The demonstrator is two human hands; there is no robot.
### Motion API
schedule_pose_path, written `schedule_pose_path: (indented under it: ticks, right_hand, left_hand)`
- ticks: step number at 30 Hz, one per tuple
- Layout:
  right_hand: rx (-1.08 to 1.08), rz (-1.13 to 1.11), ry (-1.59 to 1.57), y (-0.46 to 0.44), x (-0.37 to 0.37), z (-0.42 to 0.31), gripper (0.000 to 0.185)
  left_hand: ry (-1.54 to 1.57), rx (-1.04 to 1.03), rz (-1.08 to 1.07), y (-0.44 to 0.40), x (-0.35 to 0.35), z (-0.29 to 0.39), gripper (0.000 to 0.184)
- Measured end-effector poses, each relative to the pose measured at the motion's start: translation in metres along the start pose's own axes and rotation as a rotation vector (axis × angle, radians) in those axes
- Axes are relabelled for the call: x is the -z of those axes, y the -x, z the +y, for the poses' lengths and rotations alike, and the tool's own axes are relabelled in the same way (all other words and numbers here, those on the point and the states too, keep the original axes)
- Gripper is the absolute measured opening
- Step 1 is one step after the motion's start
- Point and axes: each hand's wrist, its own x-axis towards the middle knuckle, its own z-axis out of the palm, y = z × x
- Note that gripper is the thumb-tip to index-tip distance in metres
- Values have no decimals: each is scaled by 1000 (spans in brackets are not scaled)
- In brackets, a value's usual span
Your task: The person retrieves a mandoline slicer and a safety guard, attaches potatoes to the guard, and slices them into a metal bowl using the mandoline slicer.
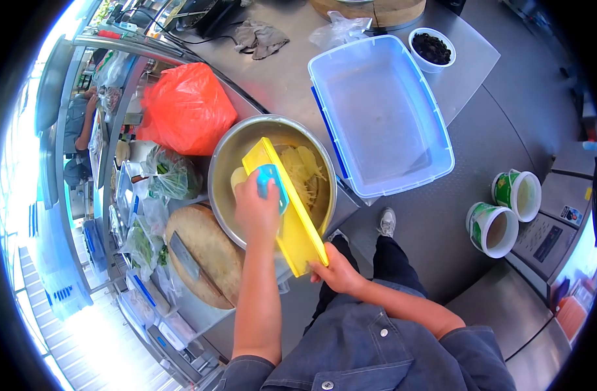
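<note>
A yellow mandoline slicer (297, 238) slants across the metal bowl (223, 150), its far end over the bowl. My left hand (256, 205) is closed around a teal hand guard (270, 184) pressed on the slicer's face; whatever is under the guard is hidden. At the near end, my right hand (341, 266) grips the slicer's edge. Pale yellow slices and thin shreds (303, 169), apparently potato, lie in the bowl. Another pale piece (238, 177) shows inside the bowl beside my left hand.
Right of the bowl stands a clear plastic tub (383, 117). A cleaver (186, 254) lies on a round chopping board (207, 274). Nearby are a red bag (191, 111), bagged greens (171, 173) and a cup of dark pieces (432, 49). Two buckets (491, 228) are farther right.
</note>
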Motion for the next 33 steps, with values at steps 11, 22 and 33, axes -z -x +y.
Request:
schedule_pose_path:
  ticks: [11,22,33]
  right_hand:
    - [64,-1,-75,-5,3,5,19]
    - [-6,-46,-56,17,6,0,20]
    - [78,-28,-106,2,21,-9,18]
  left_hand:
    - [-55,35,-120,-15,-23,2,44]
    - [152,147,-21,-92,-18,-41,45]
    - [1787,340,-120,-38,52,-71,29]
